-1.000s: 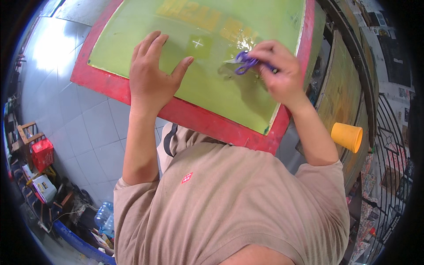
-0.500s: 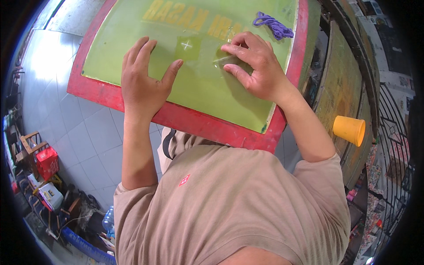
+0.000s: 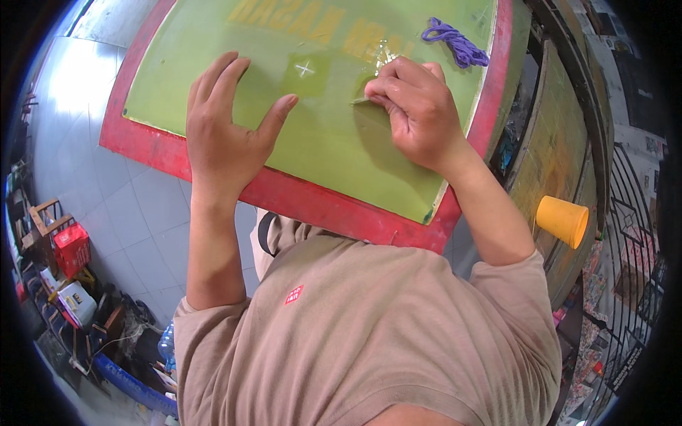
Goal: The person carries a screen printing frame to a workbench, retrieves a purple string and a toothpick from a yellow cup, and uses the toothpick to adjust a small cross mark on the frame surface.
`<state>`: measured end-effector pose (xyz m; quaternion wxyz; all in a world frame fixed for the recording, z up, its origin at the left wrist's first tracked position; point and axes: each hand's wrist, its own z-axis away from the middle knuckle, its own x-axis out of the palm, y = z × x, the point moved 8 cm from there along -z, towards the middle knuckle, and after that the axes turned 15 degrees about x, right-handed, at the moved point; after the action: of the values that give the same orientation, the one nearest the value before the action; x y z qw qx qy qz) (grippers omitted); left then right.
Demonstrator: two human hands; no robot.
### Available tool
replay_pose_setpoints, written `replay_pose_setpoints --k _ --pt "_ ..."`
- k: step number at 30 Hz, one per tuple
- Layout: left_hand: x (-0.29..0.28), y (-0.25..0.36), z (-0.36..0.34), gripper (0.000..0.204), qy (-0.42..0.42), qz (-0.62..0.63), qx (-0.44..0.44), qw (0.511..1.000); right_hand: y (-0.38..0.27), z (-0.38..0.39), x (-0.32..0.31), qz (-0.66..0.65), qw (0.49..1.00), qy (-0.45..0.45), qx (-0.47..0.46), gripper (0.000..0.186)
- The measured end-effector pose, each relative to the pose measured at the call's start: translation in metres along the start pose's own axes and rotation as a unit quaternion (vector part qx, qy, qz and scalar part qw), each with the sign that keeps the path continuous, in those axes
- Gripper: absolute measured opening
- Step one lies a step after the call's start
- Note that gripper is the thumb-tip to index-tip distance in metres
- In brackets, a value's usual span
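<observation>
Over the right half of the green panel (image 3: 334, 145), the right hand (image 3: 420, 110) pinches a small pale strip (image 3: 361, 101) between thumb and fingers, near and right of the white cross (image 3: 305, 69). At left, the left hand (image 3: 226, 131) is spread wide, holding nothing, over the red frame (image 3: 320, 200). Purple cord (image 3: 458, 44) lies bundled at far right.

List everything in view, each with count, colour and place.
Framed panel: one, green with red border, beneath both hands
Thin piece: one, pale, at the right fingertips
Cord bundle: one, purple, panel's upper right
Cup: one, yellow, right
Bag-like item: one, red, left
Bottle: one visible, bluish, lower left
Grille: one, black, far right
Floor: one, grey tiles, left
Other clutter: uncountable, mixed, edges
Shirt: one, tan, below
Left hand: one, bare, spread
Right hand: one, bare, pinching
</observation>
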<state>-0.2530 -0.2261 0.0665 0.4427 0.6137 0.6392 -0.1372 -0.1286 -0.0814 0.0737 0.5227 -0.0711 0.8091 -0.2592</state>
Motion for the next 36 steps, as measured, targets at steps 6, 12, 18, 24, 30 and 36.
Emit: replay_pose_setpoints --k 6,12,18,24,30,36 --pt "0.000 -0.001 -0.002 0.055 -0.001 -0.003 0.003 1.000 -0.002 -0.001 -0.001 -0.005 1.000 -0.001 -0.016 0.020" --pt "0.000 -0.002 -0.002 0.056 0.000 0.003 0.003 1.000 -0.001 -0.001 -0.002 0.014 0.999 -0.031 0.004 0.016" --pt "0.000 -0.003 -0.002 0.056 0.003 0.006 0.008 1.000 -0.003 -0.003 -0.002 -0.010 1.000 -0.020 -0.011 0.019" --pt "0.000 -0.005 -0.002 0.056 0.004 0.013 0.001 1.000 0.001 -0.001 0.000 -0.008 0.999 -0.033 -0.007 0.019" --pt "0.002 -0.005 0.001 0.055 0.003 0.008 -0.012 1.000 0.012 0.003 -0.011 -0.060 0.996 -0.027 0.066 0.022" --pt "0.002 -0.005 0.002 0.052 -0.007 0.007 -0.018 1.000 0.005 0.003 -0.015 0.004 0.997 -0.009 0.072 0.025"
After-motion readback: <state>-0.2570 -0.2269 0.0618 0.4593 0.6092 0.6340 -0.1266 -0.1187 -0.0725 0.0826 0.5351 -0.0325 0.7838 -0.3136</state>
